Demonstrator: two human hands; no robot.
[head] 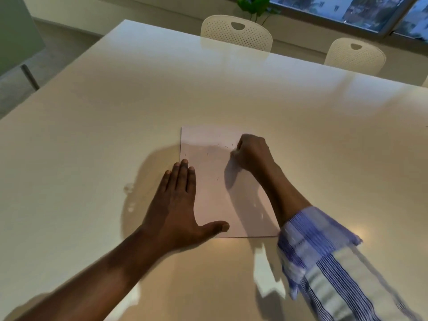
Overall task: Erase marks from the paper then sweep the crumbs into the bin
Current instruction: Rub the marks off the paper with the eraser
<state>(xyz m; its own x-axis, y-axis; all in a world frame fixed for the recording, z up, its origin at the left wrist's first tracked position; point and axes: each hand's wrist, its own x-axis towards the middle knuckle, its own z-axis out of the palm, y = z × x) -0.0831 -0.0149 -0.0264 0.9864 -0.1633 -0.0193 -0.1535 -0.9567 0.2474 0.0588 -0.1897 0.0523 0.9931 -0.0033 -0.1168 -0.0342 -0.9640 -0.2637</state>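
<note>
Blurred striped sleeve [324,251] hides the paper's [215,193] near right corner. Mid worktop [92,135], the left hand [178,205] lies flat, fingers straight, on the paper's left edge. The right hand [251,151] is curled at its far right; I cannot tell what it grips. Faint specks [217,144] dot the paper.

Counted one paper [215,193] on one tabletop [92,135]. Hands were two: left hand [176,205], right hand [251,151]. One striped sleeve [324,251]. Chairs plainly seen were two: left chair [236,32], right chair [355,55]. One plant [254,5]. Dark crumbs [226,147] on paper were several, too small for exact count.
</note>
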